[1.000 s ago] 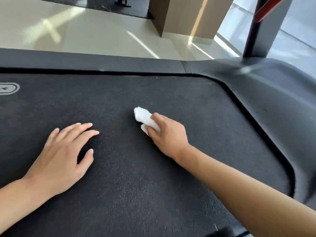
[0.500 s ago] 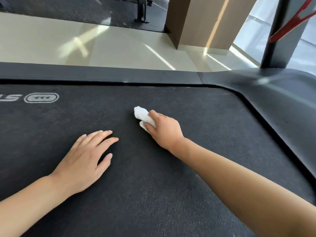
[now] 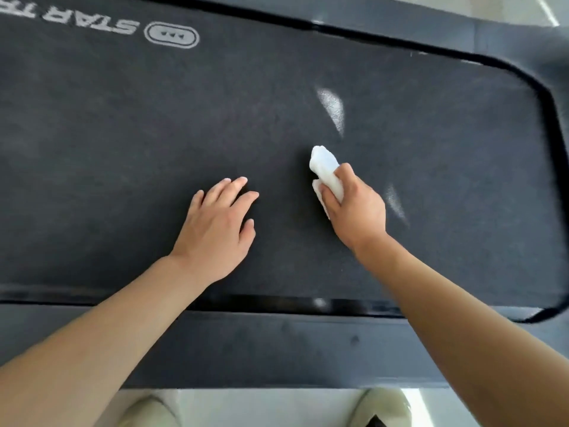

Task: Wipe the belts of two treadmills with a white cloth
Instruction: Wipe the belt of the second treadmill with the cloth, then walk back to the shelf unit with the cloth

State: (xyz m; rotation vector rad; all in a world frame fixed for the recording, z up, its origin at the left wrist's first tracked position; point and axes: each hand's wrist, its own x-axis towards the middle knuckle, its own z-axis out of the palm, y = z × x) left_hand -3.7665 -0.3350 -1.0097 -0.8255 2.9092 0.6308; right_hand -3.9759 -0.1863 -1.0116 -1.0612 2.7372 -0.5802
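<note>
A dark treadmill belt (image 3: 123, 143) fills most of the head view, with a white logo (image 3: 171, 35) printed near its far edge. My right hand (image 3: 354, 208) grips a bunched white cloth (image 3: 326, 172) and presses it against the belt near the middle. My left hand (image 3: 218, 229) rests flat on the belt just left of the cloth, fingers straight and spread. Two pale streaks (image 3: 332, 107) show on the belt beyond and right of the cloth.
A grey side rail (image 3: 277, 346) of the treadmill runs along the near edge, with the far rail (image 3: 369, 13) at the top. My two light shoes (image 3: 381, 408) stand on the pale floor below. The belt's rounded end curves at the right (image 3: 551, 97).
The view has tipped downward, so the near rail and my shoes now show. My left hand has come closer to the cloth; the right hand still grips the cloth on the belt.
</note>
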